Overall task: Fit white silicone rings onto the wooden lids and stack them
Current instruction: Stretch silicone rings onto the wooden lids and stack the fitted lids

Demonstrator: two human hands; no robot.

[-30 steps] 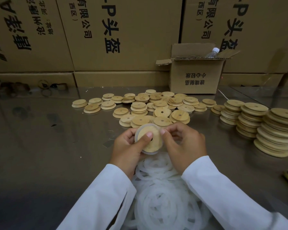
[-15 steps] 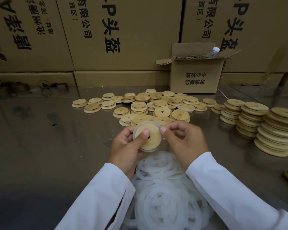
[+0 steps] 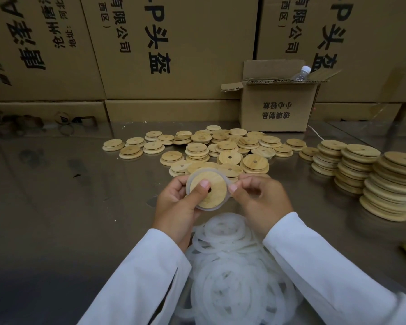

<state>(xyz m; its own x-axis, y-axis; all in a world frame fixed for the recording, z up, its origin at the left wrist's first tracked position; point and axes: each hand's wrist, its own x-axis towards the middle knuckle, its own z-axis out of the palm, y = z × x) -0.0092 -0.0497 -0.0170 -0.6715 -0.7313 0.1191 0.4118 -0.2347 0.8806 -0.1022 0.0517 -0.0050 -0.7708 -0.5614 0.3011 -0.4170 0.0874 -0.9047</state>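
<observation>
The left hand [image 3: 176, 205] grips a round wooden lid [image 3: 209, 190], thumb pressed on its face. The right hand [image 3: 259, 198] pinches the translucent white silicone ring [image 3: 223, 178] at the lid's rim, above a heap of rings [image 3: 232, 266] on the table [image 3: 56, 219].

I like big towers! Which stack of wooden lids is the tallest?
The rightmost stack, at the picture's right edge; the two stacks beside it hold fewer lids.

Your left grip [image 3: 176, 205] curls round the wooden lid [image 3: 212, 195], thumb across its face; your right grip [image 3: 263, 200] pinches the silicone ring's [image 3: 205, 170] edge.
</observation>
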